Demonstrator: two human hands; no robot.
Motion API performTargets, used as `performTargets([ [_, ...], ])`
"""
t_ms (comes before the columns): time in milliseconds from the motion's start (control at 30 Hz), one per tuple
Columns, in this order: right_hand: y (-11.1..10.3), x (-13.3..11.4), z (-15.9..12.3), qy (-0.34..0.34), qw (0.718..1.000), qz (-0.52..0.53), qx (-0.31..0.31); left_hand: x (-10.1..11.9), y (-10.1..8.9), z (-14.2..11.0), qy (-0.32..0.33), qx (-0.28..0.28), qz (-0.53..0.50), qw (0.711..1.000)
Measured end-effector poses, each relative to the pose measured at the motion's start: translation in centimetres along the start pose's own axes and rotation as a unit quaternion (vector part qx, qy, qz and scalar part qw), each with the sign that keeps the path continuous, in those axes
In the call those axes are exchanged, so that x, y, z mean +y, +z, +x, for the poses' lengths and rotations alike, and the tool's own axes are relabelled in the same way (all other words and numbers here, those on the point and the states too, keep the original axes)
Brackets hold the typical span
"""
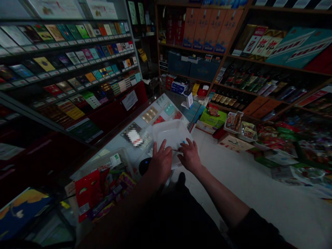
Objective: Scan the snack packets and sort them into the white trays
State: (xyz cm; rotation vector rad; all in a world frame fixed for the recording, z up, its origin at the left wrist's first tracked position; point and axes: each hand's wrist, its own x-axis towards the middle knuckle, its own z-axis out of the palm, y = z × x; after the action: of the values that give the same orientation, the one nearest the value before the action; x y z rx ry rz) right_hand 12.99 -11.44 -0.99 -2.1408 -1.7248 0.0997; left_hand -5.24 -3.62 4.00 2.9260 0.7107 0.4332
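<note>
Clear plastic rectangular tray (172,133) atop glass display counter (111,143); open left hand (160,164) and open right hand (190,156) resting on tray's near edge, fingers spread, no firm grip; black rounded device (144,166) just beside left hand.

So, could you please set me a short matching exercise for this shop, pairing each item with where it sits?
Items:
1. Translucent plastic tray
2. Cigarette packs
3. Orange boxes
4. Dark bottles

Places:
A. In rows on a lower shelf, right
B. In tiers on the left
C. Touched by the left hand and right hand
D. Upright on a high shelf

Pairs: 1C, 2B, 3D, 4A
</note>
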Motion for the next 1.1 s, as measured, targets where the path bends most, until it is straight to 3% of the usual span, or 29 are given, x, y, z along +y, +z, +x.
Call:
performTargets([
  [200,0.4,1.1,0.8,0.083,0.996,0.034,0.020,-2.6,-1.5,-0.3,-0.039,0.005,-0.047,0.998],
  [467,0.5,0.5,1.1,0.019,0.988,0.151,0.033,-4.8,-2.3,-0.4,-0.070,-0.010,-0.076,0.995],
  [633,0.5,-0.7,1.3,0.064,0.969,0.237,0.024,-5.2,-3.0,0.1,-0.095,-0.009,-0.107,0.990],
  [733,0.7,-0.5,1.9,0.126,0.915,0.380,0.036,-5.6,-3.6,0.3,-0.123,0.005,-0.144,0.982],
  [833,1.1,-0.4,2.3,0.209,0.816,0.538,0.045,-5.8,-4.1,0.4,-0.158,0.029,-0.192,0.968],
  [933,1.6,-1.4,2.3,0.260,0.735,0.627,-0.001,-5.7,-4.2,0.4,-0.188,0.055,-0.239,0.951],
  [1033,2.1,-3.1,2.5,0.257,0.691,0.675,-0.016,-5.7,-3.9,0.4,-0.195,0.080,-0.260,0.942],
  [1100,2.3,-4.0,3.0,0.255,0.690,0.677,0.023,-5.8,-3.6,0.2,-0.197,0.096,-0.256,0.942],
])
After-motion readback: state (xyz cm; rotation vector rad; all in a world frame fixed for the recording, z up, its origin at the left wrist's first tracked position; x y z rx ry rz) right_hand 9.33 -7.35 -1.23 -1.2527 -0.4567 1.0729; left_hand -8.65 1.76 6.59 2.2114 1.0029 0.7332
